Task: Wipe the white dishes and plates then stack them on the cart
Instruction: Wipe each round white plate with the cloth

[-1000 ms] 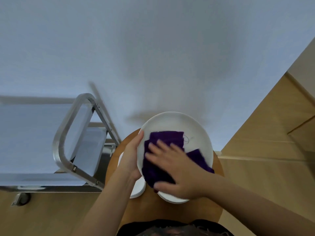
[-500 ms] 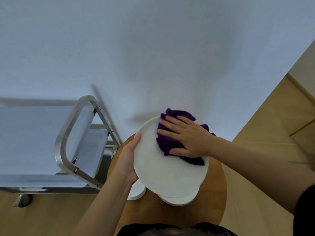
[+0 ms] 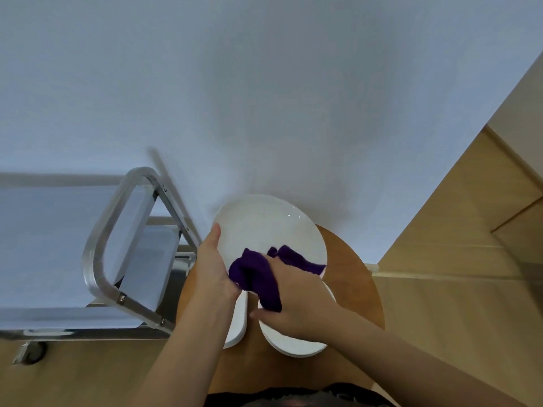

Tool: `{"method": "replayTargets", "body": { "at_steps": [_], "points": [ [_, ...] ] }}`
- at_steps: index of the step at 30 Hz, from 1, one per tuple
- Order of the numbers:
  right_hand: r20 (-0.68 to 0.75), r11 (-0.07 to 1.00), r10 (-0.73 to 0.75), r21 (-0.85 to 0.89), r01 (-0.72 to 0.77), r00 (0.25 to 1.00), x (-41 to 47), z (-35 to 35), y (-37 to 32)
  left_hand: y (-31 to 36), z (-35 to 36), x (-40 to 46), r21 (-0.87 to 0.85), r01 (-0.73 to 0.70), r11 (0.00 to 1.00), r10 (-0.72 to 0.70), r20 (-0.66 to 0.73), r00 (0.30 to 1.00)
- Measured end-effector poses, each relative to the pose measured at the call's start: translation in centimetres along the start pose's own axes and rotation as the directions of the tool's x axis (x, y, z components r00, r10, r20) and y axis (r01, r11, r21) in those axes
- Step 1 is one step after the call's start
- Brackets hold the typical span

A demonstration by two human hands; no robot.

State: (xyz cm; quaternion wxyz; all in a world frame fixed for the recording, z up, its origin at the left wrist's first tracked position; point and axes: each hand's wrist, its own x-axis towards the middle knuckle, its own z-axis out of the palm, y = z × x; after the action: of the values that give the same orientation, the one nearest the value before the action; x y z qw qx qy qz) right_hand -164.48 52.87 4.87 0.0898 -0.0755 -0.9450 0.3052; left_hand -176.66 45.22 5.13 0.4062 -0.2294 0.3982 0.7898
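Gripping the left rim of a tilted white plate (image 3: pixel 264 227) above the round wooden table (image 3: pixel 355 292), the left hand (image 3: pixel 213 268) steadies it while the right hand (image 3: pixel 296 301) bunches a purple cloth (image 3: pixel 255 274) against its lower edge, beside the metal cart (image 3: pixel 123 230).

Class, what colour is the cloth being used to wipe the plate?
Dark purple. The cloth shows best in the head view, bunched against the white plate.

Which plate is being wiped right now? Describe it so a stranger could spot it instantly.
Find the round wooden stool beside the metal cart. Above it, the left hand holds a white plate tilted up. Unlike the plates lying flat below, it has the purple cloth pressed against it.
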Motion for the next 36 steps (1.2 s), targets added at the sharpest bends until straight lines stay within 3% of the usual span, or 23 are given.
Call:
{"method": "replayTargets", "body": {
  "at_steps": [2,4,7,9,11,13,14,16,19,21,22,25,27,29,31,32,34,36],
  "points": [
    [0.009,1.000,0.001,-0.013,-0.001,1.000,-0.1,0.0,0.1,0.0,0.1,0.0,0.020,0.032,0.999,-0.031,-0.086,0.996],
    [0.029,0.994,0.113,-0.001,-0.113,0.993,-0.3,0.4,-0.3,-0.1,0.2,-0.2,0.079,0.059,0.995,-0.048,-0.128,0.991],
    [-0.103,0.988,0.122,0.112,-0.111,0.987,0.2,-0.4,-0.6,0.9,0.4,-0.7,0.150,0.058,0.987,-0.062,0.021,0.998],
    [-0.158,0.909,0.280,0.362,-0.208,0.947,0.8,-2.5,0.0,1.7,0.2,-0.4,0.291,-0.035,0.956,0.001,0.119,0.993],
    [-0.066,0.641,0.473,0.710,-0.291,0.879,1.4,-4.3,1.1,2.1,-0.3,0.0,0.522,-0.123,0.844,0.109,0.057,0.992],
    [0.025,0.318,0.509,0.924,-0.214,0.860,1.6,-5.1,2.4,1.7,-1.3,1.0,0.680,-0.130,0.721,0.246,-0.077,0.966],
    [0.059,0.182,0.502,0.968,-0.173,0.863,1.5,-5.2,3.0,1.4,-2.1,1.4,0.673,-0.110,0.731,0.257,-0.122,0.959],
    [0.122,0.001,0.488,0.990,-0.141,0.864,1.2,-4.8,3.7,0.6,-3.4,2.5,0.457,-0.068,0.887,0.116,-0.077,0.990],
    [0.192,-0.125,0.485,0.981,-0.150,0.853,0.3,-3.5,4.7,0.2,-4.3,3.5,0.252,-0.043,0.967,0.044,0.001,0.999],
    [0.206,-0.096,0.521,0.978,-0.183,0.828,-0.1,-2.9,5.6,0.6,-4.4,3.6,0.253,-0.078,0.964,0.090,-0.038,0.995],
    [0.183,-0.014,0.554,0.977,-0.211,0.812,-0.3,-2.6,6.0,1.0,-4.3,3.4,0.275,-0.109,0.955,0.137,-0.084,0.987],
    [0.001,0.375,0.657,0.867,-0.329,0.754,-0.8,-2.6,7.6,2.6,-4.0,2.9,0.471,-0.259,0.844,0.390,-0.207,0.897],
    [-0.081,0.544,0.582,0.779,-0.314,0.809,-0.5,-3.3,7.5,3.3,-3.6,2.4,0.696,-0.373,0.613,0.585,-0.083,0.807],
    [-0.140,0.707,0.370,0.684,-0.181,0.918,0.9,-3.8,5.5,3.0,-2.7,1.7,0.811,-0.470,0.349,0.680,0.126,0.722],
    [-0.137,0.907,0.127,0.416,-0.059,0.982,2.9,-3.5,3.4,2.1,-1.6,1.2,0.844,-0.522,0.128,0.682,0.307,0.664],
    [-0.058,0.973,0.083,0.218,-0.069,0.995,3.9,-3.1,2.7,1.6,-1.1,1.0,0.835,-0.546,0.073,0.665,0.367,0.650],
    [0.109,0.991,0.134,-0.005,-0.134,0.985,5.4,-3.7,2.1,1.2,-0.8,0.6,0.809,-0.580,0.095,0.641,0.396,0.657],
    [0.182,0.994,0.092,0.034,-0.100,0.979,6.3,-5.0,2.6,1.5,-1.2,0.2,0.802,-0.585,0.123,0.632,0.391,0.669]
  ]
}}
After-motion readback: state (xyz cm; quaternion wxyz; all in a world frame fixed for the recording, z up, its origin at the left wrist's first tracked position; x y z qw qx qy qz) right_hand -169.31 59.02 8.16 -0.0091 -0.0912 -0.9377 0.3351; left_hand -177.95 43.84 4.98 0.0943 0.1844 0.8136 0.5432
